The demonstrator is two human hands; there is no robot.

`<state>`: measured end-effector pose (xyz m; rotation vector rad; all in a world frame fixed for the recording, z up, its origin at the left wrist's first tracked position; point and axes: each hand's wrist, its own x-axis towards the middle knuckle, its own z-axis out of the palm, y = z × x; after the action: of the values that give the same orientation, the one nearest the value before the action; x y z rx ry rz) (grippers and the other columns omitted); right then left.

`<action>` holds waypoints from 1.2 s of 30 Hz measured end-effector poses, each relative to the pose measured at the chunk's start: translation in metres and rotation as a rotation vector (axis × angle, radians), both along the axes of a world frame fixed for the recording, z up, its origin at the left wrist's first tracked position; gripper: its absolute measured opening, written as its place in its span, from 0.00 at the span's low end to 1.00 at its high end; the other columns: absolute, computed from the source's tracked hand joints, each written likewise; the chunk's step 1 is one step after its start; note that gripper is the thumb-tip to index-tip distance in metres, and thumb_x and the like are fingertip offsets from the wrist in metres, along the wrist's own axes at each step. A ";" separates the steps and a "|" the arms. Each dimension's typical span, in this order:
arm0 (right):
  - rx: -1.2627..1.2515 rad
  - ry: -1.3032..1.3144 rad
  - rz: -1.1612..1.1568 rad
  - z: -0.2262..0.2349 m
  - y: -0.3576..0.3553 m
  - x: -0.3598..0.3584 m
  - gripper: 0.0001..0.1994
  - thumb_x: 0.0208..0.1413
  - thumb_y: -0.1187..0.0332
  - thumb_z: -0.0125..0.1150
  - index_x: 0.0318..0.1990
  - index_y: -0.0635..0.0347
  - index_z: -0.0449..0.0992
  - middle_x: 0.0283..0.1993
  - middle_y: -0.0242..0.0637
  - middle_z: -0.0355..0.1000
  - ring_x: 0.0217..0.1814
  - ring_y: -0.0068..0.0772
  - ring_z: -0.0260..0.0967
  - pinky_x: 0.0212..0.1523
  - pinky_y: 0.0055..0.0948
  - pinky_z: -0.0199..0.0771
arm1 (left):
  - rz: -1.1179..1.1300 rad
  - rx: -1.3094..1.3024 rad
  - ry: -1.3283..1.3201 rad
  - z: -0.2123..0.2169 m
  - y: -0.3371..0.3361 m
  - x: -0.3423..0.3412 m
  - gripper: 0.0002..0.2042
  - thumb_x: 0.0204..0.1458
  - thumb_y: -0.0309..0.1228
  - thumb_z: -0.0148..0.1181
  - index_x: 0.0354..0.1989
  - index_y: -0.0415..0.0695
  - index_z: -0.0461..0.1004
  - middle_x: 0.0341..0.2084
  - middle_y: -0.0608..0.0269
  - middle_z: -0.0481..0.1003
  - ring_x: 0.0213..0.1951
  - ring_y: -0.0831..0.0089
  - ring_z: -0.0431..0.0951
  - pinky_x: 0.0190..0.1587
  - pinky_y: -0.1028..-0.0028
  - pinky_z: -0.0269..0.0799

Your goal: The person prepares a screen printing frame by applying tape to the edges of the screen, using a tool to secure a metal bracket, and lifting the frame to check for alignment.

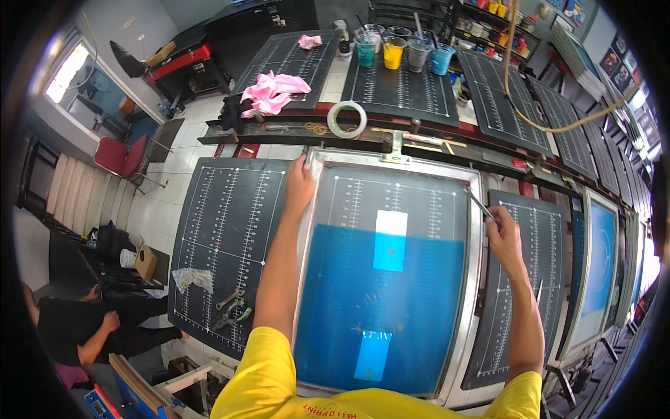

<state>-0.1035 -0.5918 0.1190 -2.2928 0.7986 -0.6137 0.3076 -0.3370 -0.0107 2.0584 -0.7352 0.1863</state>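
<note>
In front of me lies a silk-screen frame [473, 279] with metal edges, its mesh [419, 314] coated blue over the lower part. Two pale rectangles show through the mesh, one above the other. My left hand [300, 183] is closed on the frame's far left corner. Beyond the right edge of the frame, my right hand [504, 232] grips a thin dark metal tool [480, 203], whose tip reaches the frame's far right corner. A metal clamp [396, 150] sits at the middle of the far edge.
Left of the frame, a black gridded board [209, 237] carries a wrench [229, 299], pliers [234, 314] and a crumpled sheet. Beyond the dark rail are a tape roll [347, 119], pink cloth [272, 92] and several ink cups [393, 54]. A person [91, 328] sits at lower left.
</note>
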 end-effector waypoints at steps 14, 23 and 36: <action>-0.515 0.188 0.568 -0.014 0.023 0.290 0.08 0.52 0.74 0.52 0.37 0.61 0.76 0.31 0.49 0.75 0.35 0.53 0.74 0.34 0.48 0.73 | -0.058 -0.095 0.656 -0.012 -0.042 0.047 0.18 0.64 0.37 0.45 0.46 0.32 0.73 0.37 0.55 0.76 0.40 0.70 0.73 0.47 0.70 0.67; -0.747 0.317 0.705 -0.035 0.039 0.362 0.07 0.45 0.75 0.57 0.31 0.59 0.80 0.30 0.44 0.77 0.35 0.45 0.77 0.34 0.42 0.77 | -0.073 -0.019 0.632 -0.003 -0.039 0.044 0.20 0.65 0.40 0.44 0.49 0.33 0.72 0.40 0.51 0.77 0.44 0.66 0.75 0.49 0.68 0.67; -0.758 0.559 0.826 -0.008 0.080 0.405 0.06 0.44 0.75 0.59 0.30 0.63 0.81 0.32 0.47 0.78 0.36 0.47 0.79 0.34 0.42 0.78 | -0.005 -0.016 0.508 -0.011 -0.042 0.043 0.19 0.64 0.39 0.44 0.46 0.32 0.73 0.42 0.41 0.76 0.46 0.49 0.76 0.50 0.62 0.68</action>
<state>0.3015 -0.5122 0.1114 -3.2117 -0.2951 0.1691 0.3505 -0.3787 -0.0216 1.9697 -0.4194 -0.3242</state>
